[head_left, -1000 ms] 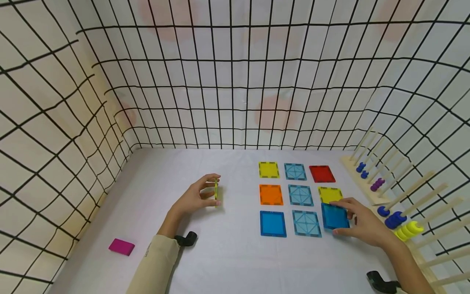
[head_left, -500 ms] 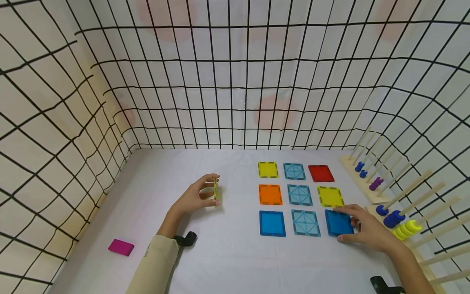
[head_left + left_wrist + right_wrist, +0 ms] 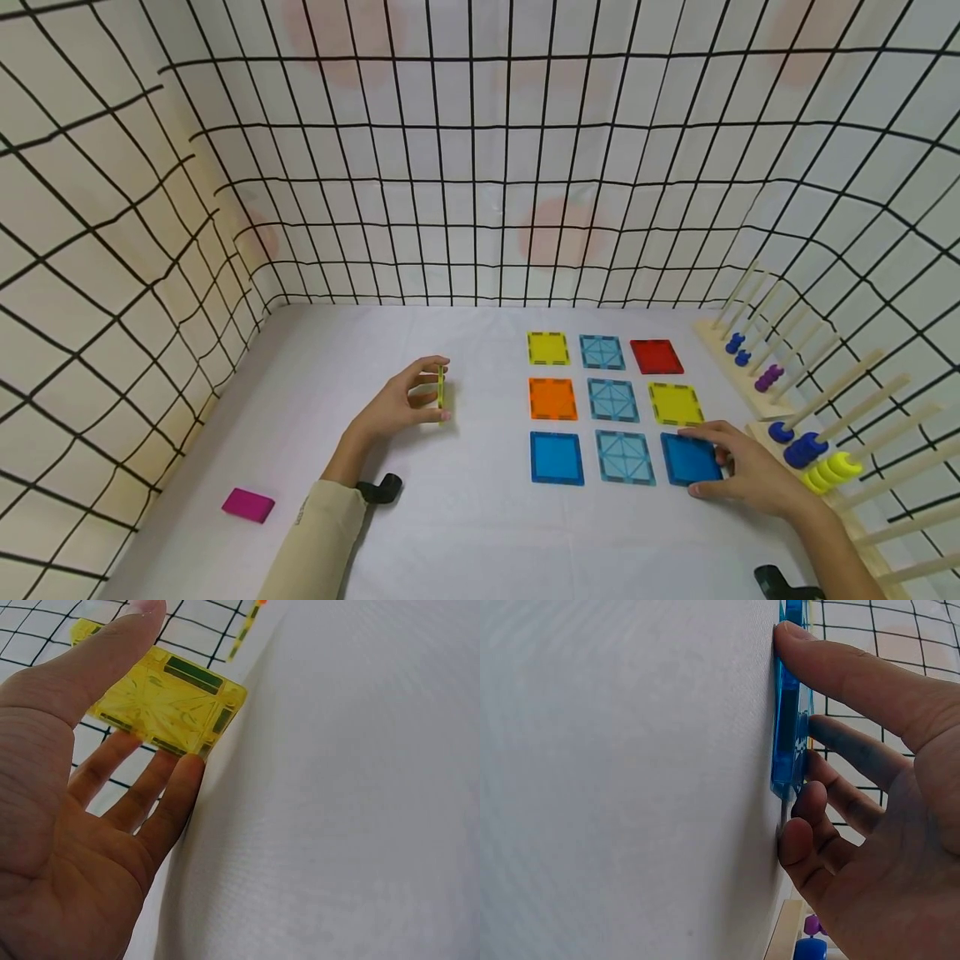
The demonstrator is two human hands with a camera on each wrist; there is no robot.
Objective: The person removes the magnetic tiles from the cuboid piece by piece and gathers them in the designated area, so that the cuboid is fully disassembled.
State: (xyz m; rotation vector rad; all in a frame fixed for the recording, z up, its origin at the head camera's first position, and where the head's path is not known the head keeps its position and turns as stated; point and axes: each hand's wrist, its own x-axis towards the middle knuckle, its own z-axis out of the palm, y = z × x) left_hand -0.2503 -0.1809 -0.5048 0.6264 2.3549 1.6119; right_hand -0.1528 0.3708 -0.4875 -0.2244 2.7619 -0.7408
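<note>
In the head view my left hand (image 3: 401, 402) grips a yellow see-through magnetic tile (image 3: 441, 393) by its edges, held upright on its side. The left wrist view shows that yellow tile (image 3: 161, 705) between thumb and fingertips. At the right, my right hand (image 3: 750, 467) has thumb and fingers on opposite edges of a dark blue magnetic tile (image 3: 690, 460), flat at the near right corner of a tile grid. From the right wrist the blue tile (image 3: 789, 712) appears edge-on, lying against the white cloth, thumb on its near edge. A yellow tile (image 3: 676, 404) lies just beyond it.
Three rows of flat tiles include an orange tile (image 3: 552, 398), a red tile (image 3: 657, 357) and a patterned light blue tile (image 3: 626, 457). Wooden peg stands (image 3: 772, 406) with coloured beads line the right side. A magenta block (image 3: 248, 505) lies left. Black grid netting (image 3: 472, 179) surrounds the table.
My right hand has moved the dark blue tile slightly right and nearer, off the yellow tile's edge, and it now lies flat in line with its row. The left hand stays still.
</note>
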